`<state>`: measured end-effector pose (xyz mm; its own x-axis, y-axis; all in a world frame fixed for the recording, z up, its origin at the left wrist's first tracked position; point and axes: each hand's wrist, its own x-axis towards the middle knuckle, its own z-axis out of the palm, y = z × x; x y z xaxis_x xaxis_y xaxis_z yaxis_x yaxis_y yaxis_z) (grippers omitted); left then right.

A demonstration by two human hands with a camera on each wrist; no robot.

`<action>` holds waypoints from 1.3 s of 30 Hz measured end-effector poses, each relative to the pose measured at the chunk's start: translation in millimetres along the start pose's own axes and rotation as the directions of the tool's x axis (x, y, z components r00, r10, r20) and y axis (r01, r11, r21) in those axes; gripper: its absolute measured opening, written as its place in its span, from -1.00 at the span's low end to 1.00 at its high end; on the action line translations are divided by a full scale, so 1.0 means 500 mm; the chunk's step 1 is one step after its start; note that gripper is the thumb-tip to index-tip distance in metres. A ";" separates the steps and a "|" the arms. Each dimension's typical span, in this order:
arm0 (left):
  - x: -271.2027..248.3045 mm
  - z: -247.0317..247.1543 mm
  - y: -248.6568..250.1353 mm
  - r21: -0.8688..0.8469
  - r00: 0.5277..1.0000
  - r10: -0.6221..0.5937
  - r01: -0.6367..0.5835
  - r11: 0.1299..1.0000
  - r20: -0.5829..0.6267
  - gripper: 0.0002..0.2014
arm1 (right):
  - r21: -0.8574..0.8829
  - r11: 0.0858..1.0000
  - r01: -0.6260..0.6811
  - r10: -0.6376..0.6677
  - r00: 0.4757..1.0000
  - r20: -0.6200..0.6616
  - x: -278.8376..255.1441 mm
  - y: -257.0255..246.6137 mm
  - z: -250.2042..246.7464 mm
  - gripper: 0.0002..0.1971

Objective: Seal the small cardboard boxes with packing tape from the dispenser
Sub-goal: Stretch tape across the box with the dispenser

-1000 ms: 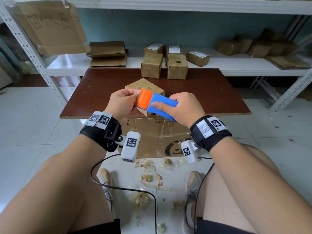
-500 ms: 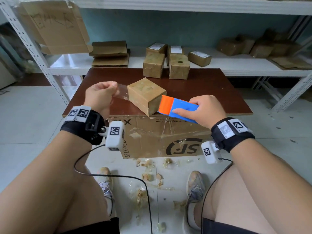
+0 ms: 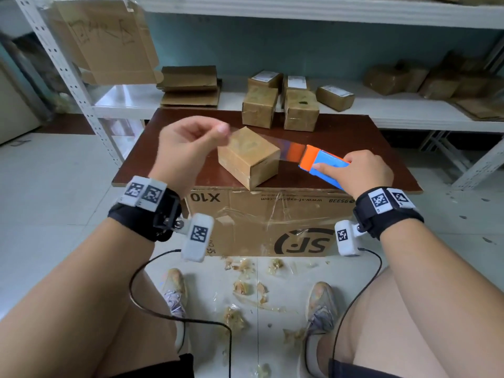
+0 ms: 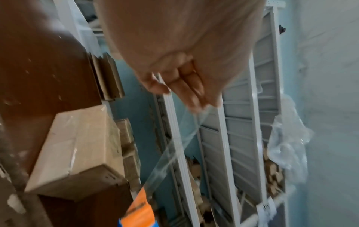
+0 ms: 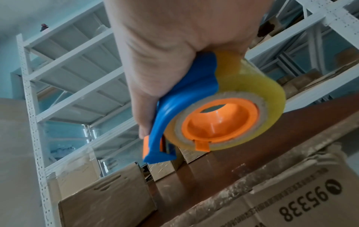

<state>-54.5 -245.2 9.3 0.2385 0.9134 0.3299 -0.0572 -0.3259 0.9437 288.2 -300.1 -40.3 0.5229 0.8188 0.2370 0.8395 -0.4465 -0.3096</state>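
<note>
A small cardboard box sits corner-on near the front of the brown board. My left hand is raised left of the box and pinches the free end of the clear tape strip. The strip runs over the box's top to the blue and orange tape dispenser, which my right hand grips to the right of the box. The yellowish tape roll sits on its orange hub.
Two small boxes stand at the board's far edge, with more boxes and flattened cardboard on the white shelf behind. The board lies on a large SF carton. Tape scraps litter the floor by my feet.
My hands have drawn apart: the left went up and left with the tape end, the right moved right with the dispenser. The strip now spans the box, which stands on the board.
</note>
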 end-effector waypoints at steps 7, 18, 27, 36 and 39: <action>-0.035 0.087 -0.022 0.127 0.979 0.176 -0.188 0.974 0.100 -0.95 | 0.010 0.993 -0.118 0.118 0.993 0.020 0.037 -0.033 0.048 -0.28; -0.050 0.123 -0.060 0.302 0.932 0.235 -0.316 0.900 0.275 -0.99 | -0.065 0.993 -0.095 0.099 0.993 0.069 0.074 -0.066 0.117 -0.26; -0.047 0.133 -0.066 0.375 0.933 0.219 -0.318 0.871 0.284 -0.98 | -0.102 0.991 -0.084 0.091 0.993 0.075 0.085 -0.094 0.138 -0.27; -0.048 0.126 -0.060 0.378 0.923 0.226 -0.338 0.862 0.312 -0.97 | -0.059 0.992 -0.111 0.116 0.989 0.096 0.087 -0.095 0.134 -0.27; -0.054 0.133 -0.061 0.381 0.917 0.239 -0.355 0.854 0.318 -0.96 | -0.060 0.992 -0.107 0.113 0.989 0.094 0.084 -0.092 0.133 -0.26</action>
<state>5.3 -276.4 -30.1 0.5137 0.6824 0.5201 0.2360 -0.6952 0.6790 261.9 -221.0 -77.5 0.5980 0.7935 0.1132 0.7858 -0.5526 -0.2779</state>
